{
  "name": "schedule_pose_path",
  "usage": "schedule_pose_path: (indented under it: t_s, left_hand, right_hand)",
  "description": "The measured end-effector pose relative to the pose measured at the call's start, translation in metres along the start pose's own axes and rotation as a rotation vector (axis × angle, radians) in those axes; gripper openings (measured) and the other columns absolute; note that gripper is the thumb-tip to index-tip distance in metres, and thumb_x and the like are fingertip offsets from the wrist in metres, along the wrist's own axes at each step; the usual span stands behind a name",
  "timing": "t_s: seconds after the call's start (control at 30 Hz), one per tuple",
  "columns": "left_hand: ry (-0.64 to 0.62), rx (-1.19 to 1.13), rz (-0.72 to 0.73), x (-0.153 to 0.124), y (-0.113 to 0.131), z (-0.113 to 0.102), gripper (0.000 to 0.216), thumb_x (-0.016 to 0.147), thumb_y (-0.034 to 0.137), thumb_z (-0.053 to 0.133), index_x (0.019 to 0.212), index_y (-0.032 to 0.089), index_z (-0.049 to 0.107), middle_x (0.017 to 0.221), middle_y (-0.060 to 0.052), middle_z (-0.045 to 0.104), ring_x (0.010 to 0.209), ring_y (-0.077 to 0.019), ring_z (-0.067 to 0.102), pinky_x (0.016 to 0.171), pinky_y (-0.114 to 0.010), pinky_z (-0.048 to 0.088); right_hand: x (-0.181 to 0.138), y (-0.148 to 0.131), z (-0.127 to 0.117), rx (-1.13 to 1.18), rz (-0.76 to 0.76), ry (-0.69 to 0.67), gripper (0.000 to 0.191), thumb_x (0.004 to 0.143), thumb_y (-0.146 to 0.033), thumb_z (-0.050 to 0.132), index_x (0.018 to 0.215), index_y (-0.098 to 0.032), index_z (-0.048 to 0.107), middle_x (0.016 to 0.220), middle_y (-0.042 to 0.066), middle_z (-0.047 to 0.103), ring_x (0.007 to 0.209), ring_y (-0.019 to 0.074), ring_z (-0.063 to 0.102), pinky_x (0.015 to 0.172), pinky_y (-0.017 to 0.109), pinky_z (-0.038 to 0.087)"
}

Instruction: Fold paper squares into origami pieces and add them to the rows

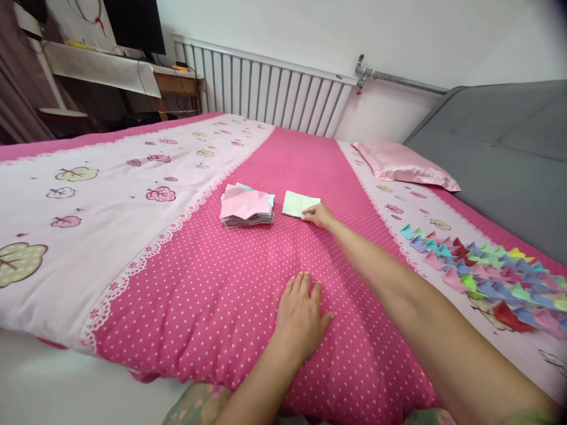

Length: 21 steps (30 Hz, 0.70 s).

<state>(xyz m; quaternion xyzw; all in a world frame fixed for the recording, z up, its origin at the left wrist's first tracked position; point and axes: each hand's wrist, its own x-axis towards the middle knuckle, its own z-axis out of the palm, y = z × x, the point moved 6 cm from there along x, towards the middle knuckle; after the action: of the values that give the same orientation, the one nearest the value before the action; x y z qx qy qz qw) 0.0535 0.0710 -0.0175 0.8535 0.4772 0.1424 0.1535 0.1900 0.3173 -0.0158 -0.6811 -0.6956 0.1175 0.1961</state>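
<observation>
Pinched at its near right corner, a pale green square of paper [297,203] is in the fingers of my right hand [318,216]. The paper lies flat or just above the pink dotted bedspread [212,283]; I cannot tell which, nor whether it is one sheet or several. My left hand [301,310] rests flat on the bedspread, palm down, fingers stretched out and holding nothing. Left of the green paper sits a stack of creased coloured papers [247,206], a pink sheet on top and a light blue one sticking out behind.
Rows of small folded paper shapes [491,265] in many colours stand on the bed at the right. Behind them are a pink pillow [401,160] and a grey headboard [496,130]. A white radiator [266,82] runs along the wall, with a desk [110,71] at far left.
</observation>
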Motion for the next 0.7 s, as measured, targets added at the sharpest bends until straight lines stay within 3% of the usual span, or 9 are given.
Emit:
schedule_pose_path:
  t_s: [0.5,0.7]
  left_hand:
    - [0.008,0.001,0.015,0.000,-0.001,0.001,0.057,0.082,0.047,0.035,0.129,0.014,0.039,0.137,-0.014,0.035,0.128,-0.0275,0.026,0.105,-0.044,0.023]
    - [0.003,-0.004,0.012,0.000,-0.001,0.001,0.057,0.082,0.047,0.035,0.128,0.013,0.040,0.137,-0.015,0.035,0.128,-0.0278,0.027,0.105,-0.044,0.023]
  right_hand:
    - [0.008,0.013,0.004,0.041,0.042,0.007,0.032,0.060,-0.037,0.069,0.088,-0.021,0.070,0.089,0.003,0.069,0.080,0.0157,0.062,0.071,0.023,0.044]
    - [-0.003,-0.001,-0.005,-0.013,0.010,0.077,0.019,0.071,-0.032,0.060,0.083,-0.022,0.071,0.082,0.000,0.070,0.076,0.0142,0.062,0.066,0.021,0.042]
